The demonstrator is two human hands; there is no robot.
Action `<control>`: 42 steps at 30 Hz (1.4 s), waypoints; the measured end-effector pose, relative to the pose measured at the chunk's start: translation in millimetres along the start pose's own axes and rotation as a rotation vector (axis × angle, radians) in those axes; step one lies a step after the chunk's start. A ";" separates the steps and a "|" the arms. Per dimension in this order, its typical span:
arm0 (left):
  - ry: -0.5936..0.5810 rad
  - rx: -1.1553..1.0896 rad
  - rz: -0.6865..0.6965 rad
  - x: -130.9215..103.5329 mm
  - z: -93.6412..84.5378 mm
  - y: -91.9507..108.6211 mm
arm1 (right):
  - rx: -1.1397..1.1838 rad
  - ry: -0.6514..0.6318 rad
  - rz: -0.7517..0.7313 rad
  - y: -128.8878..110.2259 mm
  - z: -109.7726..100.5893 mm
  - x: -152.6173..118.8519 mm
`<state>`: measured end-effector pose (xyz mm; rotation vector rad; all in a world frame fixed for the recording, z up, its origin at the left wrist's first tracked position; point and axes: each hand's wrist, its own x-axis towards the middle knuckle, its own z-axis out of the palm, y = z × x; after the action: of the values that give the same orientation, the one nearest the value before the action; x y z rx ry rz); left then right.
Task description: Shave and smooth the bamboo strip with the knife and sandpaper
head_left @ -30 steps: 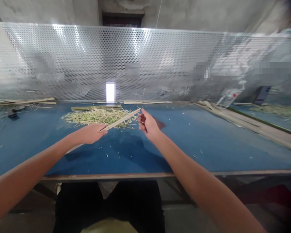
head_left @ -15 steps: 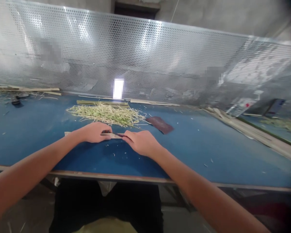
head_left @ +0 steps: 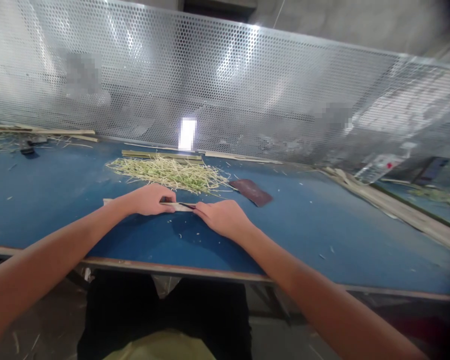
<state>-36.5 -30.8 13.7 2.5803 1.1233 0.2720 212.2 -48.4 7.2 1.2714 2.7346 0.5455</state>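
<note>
My left hand (head_left: 152, 200) is closed over a flat pale strip (head_left: 182, 207), which looks like bamboo. The strip's far end shows past my left wrist, and its middle is hidden under the hand. My right hand (head_left: 223, 217) pinches a thin dark piece at the strip's right end; its kind cannot be made out. Both hands are low over the blue table top (head_left: 146, 245), with a narrow gap between their fingertips. Just beyond them lies a heap of thin pale-green shavings (head_left: 168, 174).
A brown sheet like sandpaper (head_left: 252, 192) lies right of the heap. Greenish strips (head_left: 161, 156) lie behind it, before a perforated metal screen (head_left: 217, 75). Long strips (head_left: 397, 205) and a clear plastic bottle (head_left: 378, 167) are at the right, more strips (head_left: 56, 132) at the left.
The view has shifted slightly. The dark piece in my right hand shows less between the hands than before. Both hands keep their hold, close together on the strip.
</note>
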 end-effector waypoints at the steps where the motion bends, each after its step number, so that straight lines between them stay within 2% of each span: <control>1: -0.001 -0.002 0.000 0.0 0.1 -0.2 | -0.002 0.009 -0.007 0.2 0.1 -0.2; 14: -0.007 -0.028 0.006 1.1 0.2 -1.7 | -0.054 0.033 -0.071 0.1 2.2 -0.9; 25: -0.049 -0.045 0.020 1.1 0.4 -12.3 | 0.020 -0.095 -0.010 -2.4 -8.5 4.6; 36: 0.013 -0.058 0.055 -4.2 -2.1 -12.1 | 0.028 -0.068 -0.070 -1.7 -11.0 3.4; 42: 0.001 -0.074 0.048 -3.4 0.8 -15.4 | -0.004 -0.048 -0.017 -4.2 -8.4 -2.2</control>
<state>-49.0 -23.5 7.3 2.5446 1.0332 0.3195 208.7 -54.9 13.4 1.2426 2.7011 0.5115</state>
